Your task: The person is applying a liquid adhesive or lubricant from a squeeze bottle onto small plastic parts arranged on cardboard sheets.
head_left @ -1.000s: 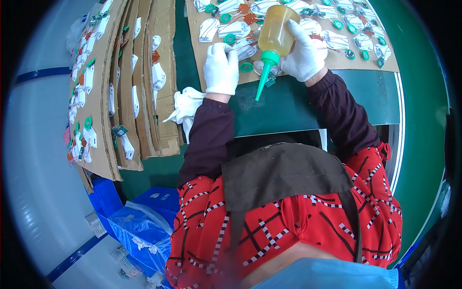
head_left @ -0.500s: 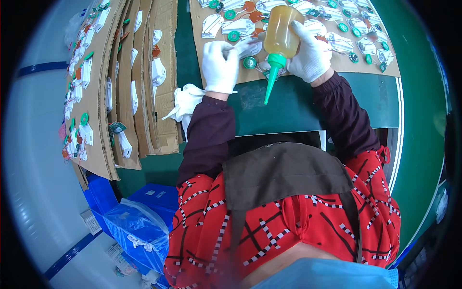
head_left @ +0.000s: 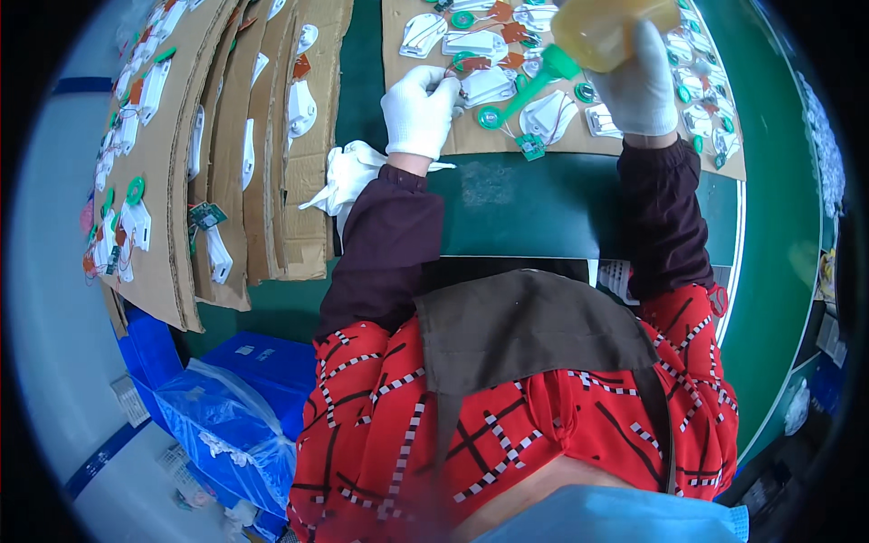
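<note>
My right hand (head_left: 638, 90), in a white glove, is closed round a squeeze bottle (head_left: 611, 34) of amber liquid. The bottle is tipped sideways, its green nozzle (head_left: 540, 86) slanting down to the left. The nozzle tip lies over a green round part (head_left: 490, 118) on the cardboard sheet; whether they touch I cannot tell. My left hand (head_left: 419, 113), also gloved, has its fingers pinched together beside a white plastic housing (head_left: 489, 87); what they hold is hidden. A small green circuit board (head_left: 530, 147) with thin wires lies near the sheet's front edge.
Rows of white housings with wires, green discs and orange pieces cover the cardboard sheet (head_left: 593, 156). To the left stand overlapping cardboard sheets (head_left: 312, 208) bearing similar parts. A crumpled white glove (head_left: 351, 176) lies beside my left forearm. Blue bins (head_left: 272, 366) stand lower left.
My right hand and the bottle have moved up and to the right, and the bottle has tipped from nearly upright-inverted to sideways. My left hand has shifted slightly right, fingers still closed.
</note>
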Available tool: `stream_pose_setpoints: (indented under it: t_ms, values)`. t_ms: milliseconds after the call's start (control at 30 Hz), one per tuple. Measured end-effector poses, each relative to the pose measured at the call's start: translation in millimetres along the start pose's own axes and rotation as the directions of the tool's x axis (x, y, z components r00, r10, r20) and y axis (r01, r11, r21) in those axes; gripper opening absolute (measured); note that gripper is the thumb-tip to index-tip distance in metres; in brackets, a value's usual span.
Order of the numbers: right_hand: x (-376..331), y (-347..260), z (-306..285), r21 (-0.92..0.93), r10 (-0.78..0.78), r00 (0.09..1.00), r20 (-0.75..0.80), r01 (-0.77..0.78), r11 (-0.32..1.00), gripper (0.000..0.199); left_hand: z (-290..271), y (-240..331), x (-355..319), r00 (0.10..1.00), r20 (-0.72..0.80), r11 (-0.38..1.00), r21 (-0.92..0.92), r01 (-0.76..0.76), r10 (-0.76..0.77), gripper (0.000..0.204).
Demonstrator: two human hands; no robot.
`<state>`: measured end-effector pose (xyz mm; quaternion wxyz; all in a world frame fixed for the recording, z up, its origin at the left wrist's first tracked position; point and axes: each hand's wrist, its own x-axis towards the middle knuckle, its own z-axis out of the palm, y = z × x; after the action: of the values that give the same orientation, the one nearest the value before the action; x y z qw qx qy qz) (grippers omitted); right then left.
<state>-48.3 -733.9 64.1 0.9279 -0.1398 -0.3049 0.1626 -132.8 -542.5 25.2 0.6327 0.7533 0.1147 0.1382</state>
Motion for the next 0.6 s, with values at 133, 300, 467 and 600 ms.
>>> stream_pose_setpoints:
  t_ms: [133,300,467,600]
  values:
    - [3,10,15,-0.327,-0.131,0.991,0.026,0.132,0.936,0.046,-10,-3,1,1.000,-0.009,0.999,0.026,0.024,-0.024,0.013]
    - [6,27,-21,0.058,-0.268,0.952,0.147,0.262,0.963,0.042,-7,0,2,0.999,0.030,0.999,-0.047,0.027,-0.025,0.013]
    - [9,30,-16,0.040,-0.250,0.965,0.074,0.247,0.968,0.040,-7,-1,3,0.999,0.037,0.998,0.060,0.017,-0.019,0.013]
    - [1,8,5,-0.370,-0.116,0.993,0.023,0.116,0.922,0.040,-8,-1,3,0.999,0.030,0.999,0.031,0.013,-0.014,0.013]
